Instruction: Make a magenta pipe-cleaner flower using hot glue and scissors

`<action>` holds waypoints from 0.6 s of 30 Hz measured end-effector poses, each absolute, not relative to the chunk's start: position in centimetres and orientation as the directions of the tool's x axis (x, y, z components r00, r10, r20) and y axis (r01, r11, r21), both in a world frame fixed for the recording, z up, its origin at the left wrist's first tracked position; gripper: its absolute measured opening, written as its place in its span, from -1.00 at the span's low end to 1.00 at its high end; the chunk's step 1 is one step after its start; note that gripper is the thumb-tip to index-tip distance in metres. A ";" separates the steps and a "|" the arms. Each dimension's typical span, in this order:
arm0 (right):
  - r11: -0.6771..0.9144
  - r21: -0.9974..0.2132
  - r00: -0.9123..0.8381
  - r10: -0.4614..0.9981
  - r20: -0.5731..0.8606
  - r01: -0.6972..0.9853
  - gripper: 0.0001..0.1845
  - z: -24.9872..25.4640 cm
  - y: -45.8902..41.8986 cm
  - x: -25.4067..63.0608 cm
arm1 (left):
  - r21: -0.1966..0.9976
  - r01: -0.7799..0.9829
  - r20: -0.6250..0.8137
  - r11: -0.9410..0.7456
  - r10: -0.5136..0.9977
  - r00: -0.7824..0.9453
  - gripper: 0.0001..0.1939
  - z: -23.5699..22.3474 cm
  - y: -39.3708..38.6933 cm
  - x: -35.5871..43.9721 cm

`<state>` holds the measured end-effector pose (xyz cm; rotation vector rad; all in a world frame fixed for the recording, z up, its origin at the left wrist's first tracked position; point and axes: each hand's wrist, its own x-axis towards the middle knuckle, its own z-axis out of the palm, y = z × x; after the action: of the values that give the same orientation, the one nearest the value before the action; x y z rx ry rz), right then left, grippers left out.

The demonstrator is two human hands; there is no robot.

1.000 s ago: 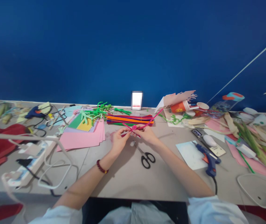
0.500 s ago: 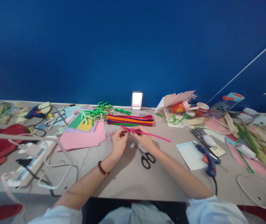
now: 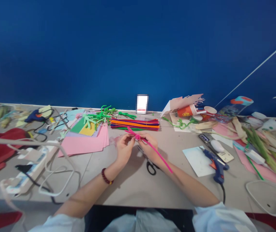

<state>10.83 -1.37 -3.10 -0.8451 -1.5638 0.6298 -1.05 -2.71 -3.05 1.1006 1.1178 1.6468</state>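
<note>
Between my fingertips is a magenta pipe cleaner [image 3: 159,155], coiled into a small knot at one place. Its long end slants down over my right wrist, and a short end pokes up beyond the fingers. My left hand [image 3: 125,146] pinches it from the left, fingers closed. From the other side my right hand [image 3: 148,146] is closed on it near the coil. Black-handled scissors [image 3: 151,167] lie on the table under my right hand, partly covered by it. Just past my hands rests a bundle of coloured pipe cleaners [image 3: 135,124].
Pink paper sheets [image 3: 83,143] and green twisted pipe cleaners [image 3: 104,114] lie at left, near a white power strip [image 3: 35,169]. To the right are a blue glue gun [image 3: 216,164], a phone [image 3: 204,138], a paper cup [image 3: 186,111] and corn husks [image 3: 261,141].
The long end of the pipe cleaner has swung downward, from pointing right to lying over my right wrist. My right hand has turned slightly and covers more of the scissors.
</note>
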 end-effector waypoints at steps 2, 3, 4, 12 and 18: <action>0.578 -0.800 -0.039 0.814 0.580 0.163 -0.88 -3.6 -1.3 10.8 | 0.951 -0.184 0.192 -0.247 0.943 -0.272 -0.83 -3.0 -2.9 -0.9; 0.562 -0.811 -0.032 0.824 0.565 0.159 -0.88 -3.8 -1.3 10.8 | 0.951 -0.189 0.190 -0.247 0.942 -0.275 -0.83 -3.0 -3.0 -0.8; 0.542 -0.826 -0.023 0.838 0.546 0.156 -0.88 -3.9 -1.3 10.7 | 0.951 -0.186 0.191 -0.248 0.942 -0.277 -0.83 -3.0 -3.1 -0.8; 0.418 -0.901 0.014 0.906 0.422 0.113 -0.87 -2.6 -1.7 10.8 | 0.950 -0.213 0.169 -0.228 0.951 -0.260 -0.78 -3.1 -3.3 -0.6; 0.335 -0.942 0.038 0.941 0.336 0.027 -0.83 -1.8 -1.5 10.9 | 0.948 -0.247 0.137 -0.200 0.958 -0.252 -0.76 -2.8 -3.0 -0.8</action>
<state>10.88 -1.46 -1.81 -0.9877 -1.3356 0.9149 -0.79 -2.96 -2.82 1.0022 1.0782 1.6256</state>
